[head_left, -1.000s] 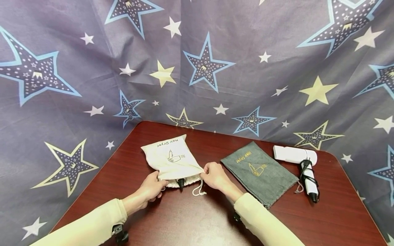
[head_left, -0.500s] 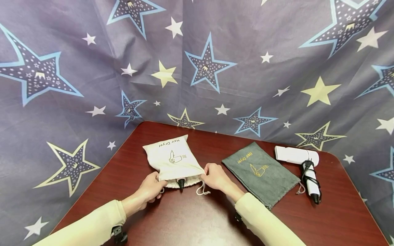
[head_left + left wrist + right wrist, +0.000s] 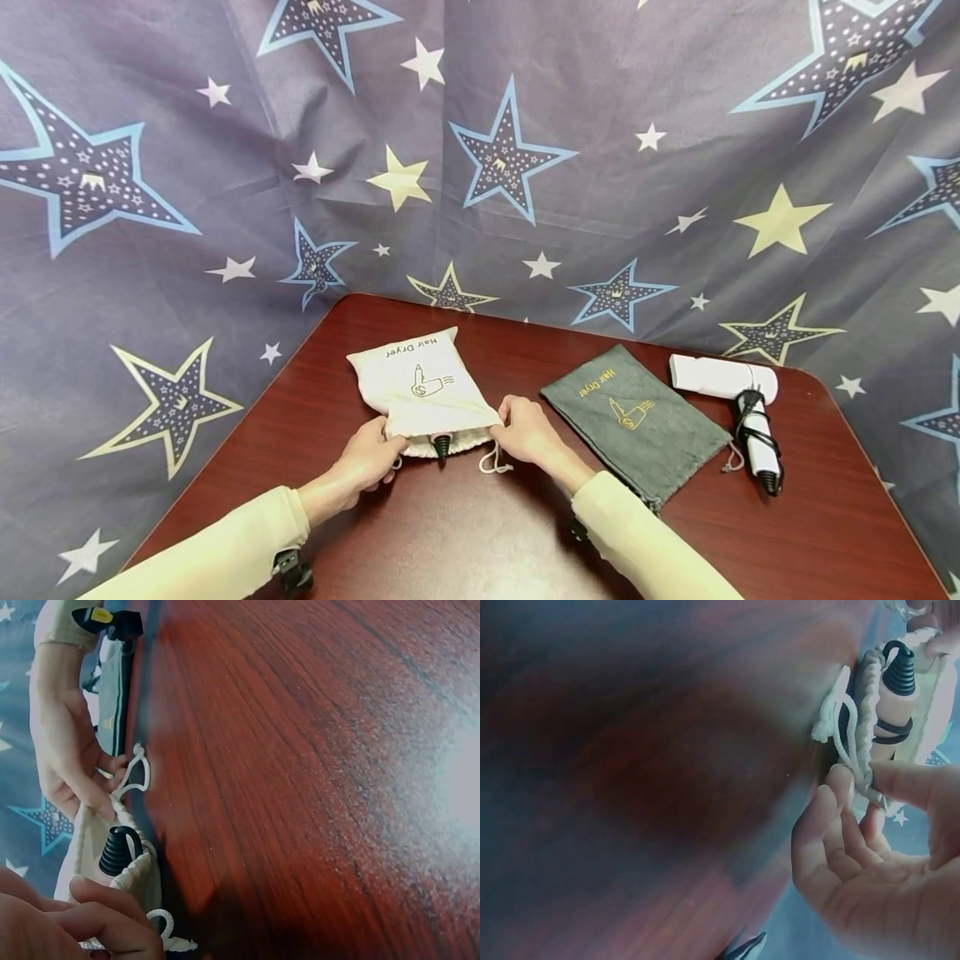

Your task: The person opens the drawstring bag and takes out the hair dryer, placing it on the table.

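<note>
A cream drawstring bag (image 3: 420,383) printed "Hair Dryer" lies on the table, its mouth toward me. My left hand (image 3: 367,457) pinches the left corner of the mouth, and my right hand (image 3: 528,431) pinches the right corner. Between them the mouth gapes, and the black ribbed cord end of a hair dryer (image 3: 442,446) pokes out. In the right wrist view the dryer's pale handle (image 3: 894,712) shows inside, with black cord wound round it. The rest of the dryer is hidden in the bag. A white drawstring (image 3: 495,458) hangs loose beside my right hand.
A grey drawstring bag (image 3: 637,425), also printed "Hair Dryer", lies flat to the right of my right hand. Beyond it sits a white hair dryer (image 3: 720,379) with its black cord wrapped round the handle. A star-patterned cloth (image 3: 480,250) hangs behind the reddish-brown table (image 3: 420,542).
Both hands keep their hold on the bag's mouth, which gapes slightly wider now. The right drawstring has shifted a little to the right.
</note>
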Available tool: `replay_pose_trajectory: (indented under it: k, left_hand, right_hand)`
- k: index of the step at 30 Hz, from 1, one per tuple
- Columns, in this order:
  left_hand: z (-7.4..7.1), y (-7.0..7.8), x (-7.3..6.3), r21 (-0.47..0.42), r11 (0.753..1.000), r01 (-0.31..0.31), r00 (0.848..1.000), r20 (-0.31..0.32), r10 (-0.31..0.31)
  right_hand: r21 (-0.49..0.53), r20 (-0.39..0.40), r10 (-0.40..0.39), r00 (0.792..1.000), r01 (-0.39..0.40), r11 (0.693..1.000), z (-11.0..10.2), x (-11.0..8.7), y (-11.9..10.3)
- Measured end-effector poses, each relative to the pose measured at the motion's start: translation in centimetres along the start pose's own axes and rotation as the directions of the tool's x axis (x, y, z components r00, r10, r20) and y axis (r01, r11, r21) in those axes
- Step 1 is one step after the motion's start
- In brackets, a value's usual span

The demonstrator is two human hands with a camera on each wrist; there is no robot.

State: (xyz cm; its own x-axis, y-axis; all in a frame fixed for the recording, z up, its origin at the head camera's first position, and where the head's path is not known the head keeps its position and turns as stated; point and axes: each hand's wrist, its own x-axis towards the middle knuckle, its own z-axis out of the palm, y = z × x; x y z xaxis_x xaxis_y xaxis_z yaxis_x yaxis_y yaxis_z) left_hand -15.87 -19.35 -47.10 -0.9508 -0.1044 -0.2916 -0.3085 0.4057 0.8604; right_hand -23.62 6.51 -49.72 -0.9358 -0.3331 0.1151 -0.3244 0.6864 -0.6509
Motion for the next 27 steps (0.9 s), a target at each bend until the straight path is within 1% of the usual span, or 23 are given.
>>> replay_pose_trajectory:
  k: [4,6,10,16,17,20,23,27]
  left_hand:
    - [-0.2,-0.1,-0.3,0.019,1.0,-0.004,1.0,0.015,0.004]
    - [-0.3,-0.2,-0.3,0.025,1.0,-0.01,1.0,0.013,0.01]
    - [-0.6,-0.3,-0.3,0.027,0.999,-0.02,1.0,0.003,0.02]
    - [-0.9,-0.4,-0.4,0.011,1.0,-0.015,1.0,0.013,0.015]
    - [-0.9,-0.5,-0.4,0.011,1.0,-0.015,1.0,0.014,0.015]
    - [-1.0,-0.7,-0.6,0.013,1.0,-0.015,1.0,0.015,0.015]
    - [-1.0,-0.9,-0.6,0.024,0.999,-0.021,1.0,0.014,0.02]
    - [-1.1,-1.1,-0.5,0.04,0.999,-0.027,1.0,0.01,0.026]
  right_hand:
    - [-0.009,-0.011,-0.008,1.0,0.007,1.0,-0.3,0.1,0.2]
    - [0.007,-0.005,0.025,1.0,-0.025,1.0,-1.0,-0.2,-0.8]
    - [0.001,-0.004,0.051,0.999,-0.051,0.999,-1.3,-0.1,-0.8]
    - [-0.004,0.012,0.067,0.998,-0.067,0.998,-1.5,0.1,-0.6]
    - [-0.014,0.007,0.067,0.998,-0.067,0.998,-1.3,0.3,-0.2]
    - [-0.004,0.007,0.055,0.998,-0.055,0.998,-1.4,0.4,0.0]
    - [-0.01,-0.015,0.013,1.0,-0.013,1.0,-0.6,0.9,1.4]
    - [-0.01,-0.024,-0.005,1.0,0.005,1.0,-0.5,1.1,1.8]
